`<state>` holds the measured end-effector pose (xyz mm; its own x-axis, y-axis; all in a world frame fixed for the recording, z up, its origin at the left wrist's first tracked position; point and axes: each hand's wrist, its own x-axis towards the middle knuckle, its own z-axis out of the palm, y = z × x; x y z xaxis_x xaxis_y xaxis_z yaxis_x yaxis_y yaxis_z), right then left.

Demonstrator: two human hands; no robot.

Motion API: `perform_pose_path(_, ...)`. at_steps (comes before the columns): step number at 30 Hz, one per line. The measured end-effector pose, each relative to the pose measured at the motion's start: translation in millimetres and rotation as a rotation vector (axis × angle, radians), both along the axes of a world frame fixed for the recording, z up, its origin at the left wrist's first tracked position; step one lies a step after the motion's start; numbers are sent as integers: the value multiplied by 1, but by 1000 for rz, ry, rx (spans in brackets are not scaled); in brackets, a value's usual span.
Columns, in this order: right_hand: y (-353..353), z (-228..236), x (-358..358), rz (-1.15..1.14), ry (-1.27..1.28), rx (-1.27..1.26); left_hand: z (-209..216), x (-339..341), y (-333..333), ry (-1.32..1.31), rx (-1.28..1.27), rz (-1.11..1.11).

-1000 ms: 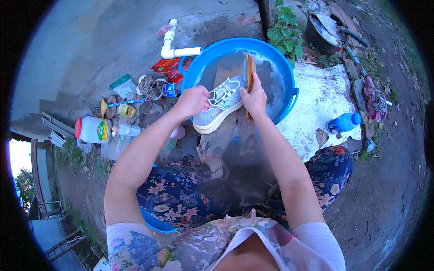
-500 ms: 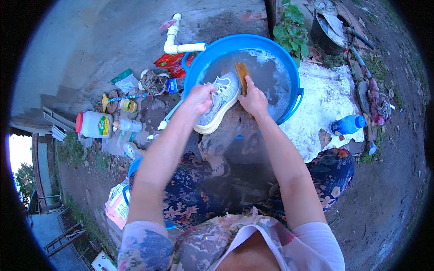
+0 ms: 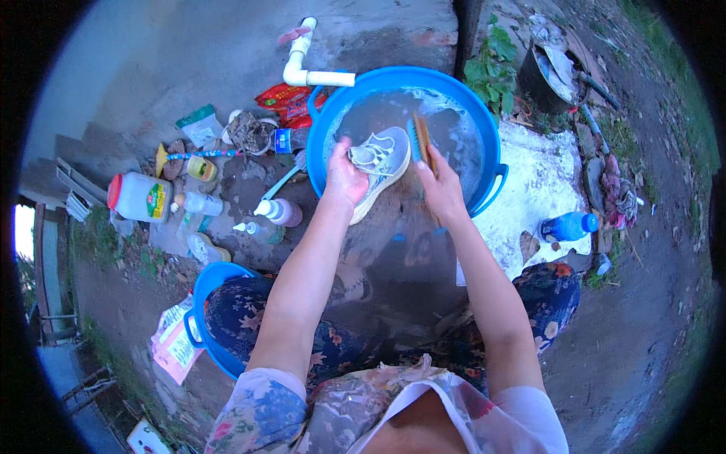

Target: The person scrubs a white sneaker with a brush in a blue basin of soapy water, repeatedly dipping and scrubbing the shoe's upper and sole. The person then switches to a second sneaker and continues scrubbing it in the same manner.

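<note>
Counted at the centre of the frame: one pale grey shoe (image 3: pixel 387 166) with light laces, tilted over the lower-left part of one large blue basin (image 3: pixel 493 136), toe toward the top; one wooden-backed brush (image 3: pixel 423 140) with blue bristles, just beside the toe — cannot tell whether touching. Two bare hands: left hand (image 3: pixel 346 181) at the left side of the shoe, palm against it, thumb raised and spread, remaining fingers mostly hidden, so cannot tell how far curled; right hand (image 3: pixel 445 185) to the right, with thumb and fingers closed around the brush.

At the left of the frame, one red-capped jug (image 3: pixel 144 197), two pump bottles (image 3: pixel 283 213) and one long-handled brush (image 3: pixel 283 181). Lower left, one second blue basin (image 3: pixel 215 274) and one pink packet (image 3: pixel 175 352). At the top, one white pipe (image 3: pixel 330 79), with one red packet (image 3: pixel 283 102) below. At the right, one blue bottle (image 3: pixel 563 226) lying near the edge of one white sheet (image 3: pixel 522 181).

Different from half a second earlier: left hand turned from a fist beside the laces to a palm-showing hold; brush rolled to show the bristles; both pump bottles and much more of the second blue basin now uncovered — previously largely behind the left forearm (image 3: pixel 302 287).
</note>
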<state>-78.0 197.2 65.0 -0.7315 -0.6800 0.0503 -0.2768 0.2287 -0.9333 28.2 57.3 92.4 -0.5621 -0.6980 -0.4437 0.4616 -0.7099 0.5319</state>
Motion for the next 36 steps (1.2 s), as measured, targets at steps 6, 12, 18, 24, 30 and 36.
perform_pose_path(6,-32,41,36,342,276,539,-28,-5,-9,-137,47,-34)
perform_pose_path(12,-44,31,30,312,372,465,-15,0,-10,143,165,-94)
perform_pose_path(18,-42,50,36,326,403,534,-40,-15,-12,-28,153,-59)
perform_pose_path(24,-49,25,24,321,415,419,-21,-14,-13,80,282,-11)
perform_pose_path(30,-36,60,41,369,364,568,-26,-13,-16,-59,211,9)
perform_pose_path(36,-63,22,18,221,321,553,-17,-8,-11,120,242,39)
